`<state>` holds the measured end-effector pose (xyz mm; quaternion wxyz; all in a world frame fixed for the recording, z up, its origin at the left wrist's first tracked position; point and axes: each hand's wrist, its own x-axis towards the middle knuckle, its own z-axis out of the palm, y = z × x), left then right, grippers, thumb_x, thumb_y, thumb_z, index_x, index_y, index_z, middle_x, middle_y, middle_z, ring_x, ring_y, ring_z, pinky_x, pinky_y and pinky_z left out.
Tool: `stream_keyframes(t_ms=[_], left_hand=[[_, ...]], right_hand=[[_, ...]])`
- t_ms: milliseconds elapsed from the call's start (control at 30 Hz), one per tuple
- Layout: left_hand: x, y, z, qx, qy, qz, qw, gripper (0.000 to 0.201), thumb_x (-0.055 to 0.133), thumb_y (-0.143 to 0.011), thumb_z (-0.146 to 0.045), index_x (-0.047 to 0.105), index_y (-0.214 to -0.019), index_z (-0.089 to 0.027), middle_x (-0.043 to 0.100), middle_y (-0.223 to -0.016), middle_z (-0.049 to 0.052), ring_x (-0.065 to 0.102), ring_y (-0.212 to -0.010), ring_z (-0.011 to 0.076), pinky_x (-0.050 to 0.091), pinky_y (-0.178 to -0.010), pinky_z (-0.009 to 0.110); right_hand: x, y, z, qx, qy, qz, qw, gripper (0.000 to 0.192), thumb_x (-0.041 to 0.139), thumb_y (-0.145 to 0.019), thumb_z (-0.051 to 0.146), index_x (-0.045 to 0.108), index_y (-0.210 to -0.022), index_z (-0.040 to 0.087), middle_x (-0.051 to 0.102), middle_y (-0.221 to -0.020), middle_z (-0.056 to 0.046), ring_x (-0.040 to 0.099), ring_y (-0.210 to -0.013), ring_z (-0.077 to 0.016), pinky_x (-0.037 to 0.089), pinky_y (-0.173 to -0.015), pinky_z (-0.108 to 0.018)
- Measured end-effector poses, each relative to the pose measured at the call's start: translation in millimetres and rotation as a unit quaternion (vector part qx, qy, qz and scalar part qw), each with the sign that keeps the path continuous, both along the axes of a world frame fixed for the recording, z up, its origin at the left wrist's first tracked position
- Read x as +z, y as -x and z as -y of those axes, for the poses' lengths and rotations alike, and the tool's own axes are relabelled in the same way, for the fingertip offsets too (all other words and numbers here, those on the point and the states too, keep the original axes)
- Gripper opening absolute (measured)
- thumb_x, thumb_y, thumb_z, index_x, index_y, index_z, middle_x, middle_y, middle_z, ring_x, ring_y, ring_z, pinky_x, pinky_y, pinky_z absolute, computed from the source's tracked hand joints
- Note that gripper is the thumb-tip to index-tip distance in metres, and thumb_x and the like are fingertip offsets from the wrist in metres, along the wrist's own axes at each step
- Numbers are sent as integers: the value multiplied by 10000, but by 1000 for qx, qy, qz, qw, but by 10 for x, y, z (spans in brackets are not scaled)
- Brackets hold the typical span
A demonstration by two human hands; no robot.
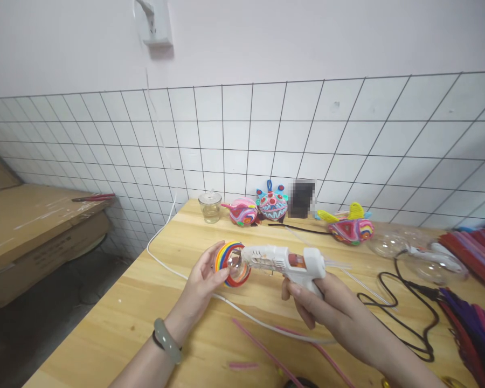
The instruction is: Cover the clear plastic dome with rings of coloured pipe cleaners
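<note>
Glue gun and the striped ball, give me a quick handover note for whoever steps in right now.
Left hand cups the clear ball, which is partly wrapped in rainbow pipe cleaner coils.
Right hand grips the white glue gun, nozzle at the ball's bare side.
Done: several coloured rings are on the ball.
Left: part of the ball is still bare plastic.
Nearby: loose pink pipe cleaners on the wooden table, three finished figures by the wall, bundled pipe cleaners at right.
</note>
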<state>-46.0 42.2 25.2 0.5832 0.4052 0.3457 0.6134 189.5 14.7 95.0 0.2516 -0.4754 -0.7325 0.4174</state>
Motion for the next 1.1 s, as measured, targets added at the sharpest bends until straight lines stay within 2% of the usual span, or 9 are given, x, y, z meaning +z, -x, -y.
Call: stream_keyframes(t_ms=[400,567,733,1100], left_hand=[[-13,8,-6,-2,-11,-4,1000,540,777,-706,-275,591,-1210,-222,616,-1306,106,508,-1257,318,379,-1068,429],[-2,6,-2,-6,-8,0,1000,547,784,-698,-279,593,-1207,-224,617,-1307,108,498,-1270,322,379,-1069,432],[-5,4,-4,6,-7,-6,1000,552,788,-691,-277,599,-1206,-220,615,-1311,112,498,-1268,323,373,-1072,434],[-11,4,1,2,-8,-2,1000,535,791,-688,-274,609,-1189,-229,627,-1285,98,516,-1246,316,386,-1061,427]], right_hand=[[2,-4,7,-1,7,1,1000,443,385,-952,483,427,-588,233,526,-647,-14,503,-603,-156,421,-537,-262],[-3,3,8,-14,1,-9,1000,340,420,-938,476,509,-731,222,477,-617,21,485,-589,-153,421,-540,-262],[-7,-5,0,-4,4,-4,1000,452,385,-945,498,431,-583,231,536,-646,-17,502,-593,-154,434,-532,-263],[-10,-14,8,-16,-6,10,1000,424,382,-943,495,433,-612,236,543,-674,-23,525,-636,-169,443,-555,-273]])
